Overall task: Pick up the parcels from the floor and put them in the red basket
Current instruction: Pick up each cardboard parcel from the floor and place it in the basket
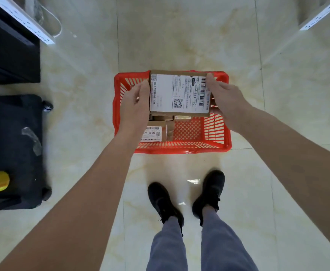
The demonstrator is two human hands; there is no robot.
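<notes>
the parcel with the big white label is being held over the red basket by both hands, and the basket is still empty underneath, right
Not quite. The parcel is held over the red basket by the left hand and the right hand, but the basket is not empty: the head view shows smaller boxes already lying in it, beneath the held parcel.

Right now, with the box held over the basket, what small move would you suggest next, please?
Probably lower it: both hands, left and right, hold the labelled brown cardboard parcel above the red plastic basket, where smaller cardboard boxes already lie.
</notes>
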